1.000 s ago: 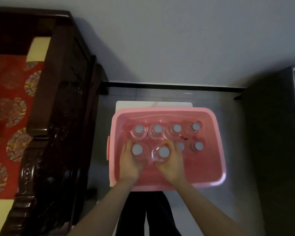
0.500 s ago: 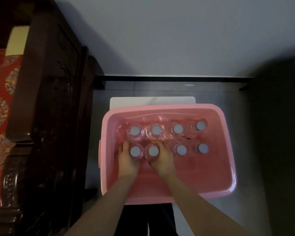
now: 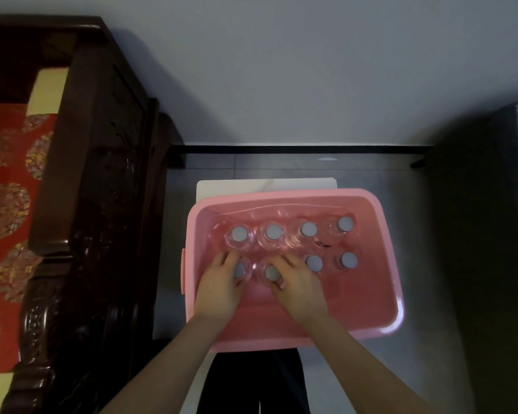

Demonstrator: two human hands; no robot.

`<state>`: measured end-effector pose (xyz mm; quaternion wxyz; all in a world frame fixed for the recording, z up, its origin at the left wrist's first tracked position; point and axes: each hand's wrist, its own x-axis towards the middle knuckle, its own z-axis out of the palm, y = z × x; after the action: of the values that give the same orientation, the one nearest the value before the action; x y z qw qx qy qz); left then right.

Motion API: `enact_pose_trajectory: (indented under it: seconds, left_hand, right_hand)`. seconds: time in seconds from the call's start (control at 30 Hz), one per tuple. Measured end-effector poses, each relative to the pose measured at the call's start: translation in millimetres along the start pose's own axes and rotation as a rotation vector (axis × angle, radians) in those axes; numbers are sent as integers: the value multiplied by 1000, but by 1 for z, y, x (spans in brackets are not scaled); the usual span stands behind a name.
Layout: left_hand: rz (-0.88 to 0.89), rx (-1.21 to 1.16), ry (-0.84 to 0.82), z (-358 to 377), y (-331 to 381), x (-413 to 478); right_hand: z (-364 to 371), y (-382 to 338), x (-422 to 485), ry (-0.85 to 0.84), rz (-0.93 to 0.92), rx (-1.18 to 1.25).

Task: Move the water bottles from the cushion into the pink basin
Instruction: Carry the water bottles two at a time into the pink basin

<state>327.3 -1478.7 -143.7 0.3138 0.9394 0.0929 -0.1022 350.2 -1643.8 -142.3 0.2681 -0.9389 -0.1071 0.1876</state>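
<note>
Both hands are down in the basin (image 3: 383,240), side by side. The left hand (image 3: 219,286) curls around one bottle (image 3: 242,270) and the right hand (image 3: 299,286) curls around the bottle next to it (image 3: 270,272). Six more bottles (image 3: 274,232) stand just past the fingers and to the right.

Both forearms reach forward, left hand (image 3: 220,286) and right hand (image 3: 300,284) side by side, fingers curled.

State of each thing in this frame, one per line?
pink basin: upright, holding eight capped bottles in two rows
back row of bottles: upright, untouched
left hand: around front-left bottle
right hand: around next bottle
red cushion: no bottles visible
</note>
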Motion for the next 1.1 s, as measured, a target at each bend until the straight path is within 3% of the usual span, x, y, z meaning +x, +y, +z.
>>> enact_pose_trajectory:
  seconds: [0.23, 0.5, 0.67, 0.77, 0.87, 0.97, 1.03, 1.1]
  left_hand:
    - [128, 167, -73, -13, 2, 6]
    - [169, 200, -70, -8, -3, 10]
    - [131, 230, -206, -17, -4, 18]
    - [195, 156, -277, -43, 5, 32]
    - [246, 5, -116, -87, 27, 43]
    - [37, -485, 66, -139, 52, 43]
    - [-72, -831, 164, -172, 66, 36]
    - [-133, -1029, 228, -196, 67, 24]
  right_hand:
    - [-9, -3, 13, -69, -149, -135]
    - [-6, -2, 19, -126, -121, -217]
    - [-29, -4, 26, -296, -58, -169]
    - [-67, -9, 26, -162, -38, -93]
    - [-115, -19, 25, 82, -62, -58]
    - [-155, -38, 24, 201, -60, 39]
    - [-177, -55, 24, 209, 0, 319]
    - [-190, -72, 27, 158, 65, 606]
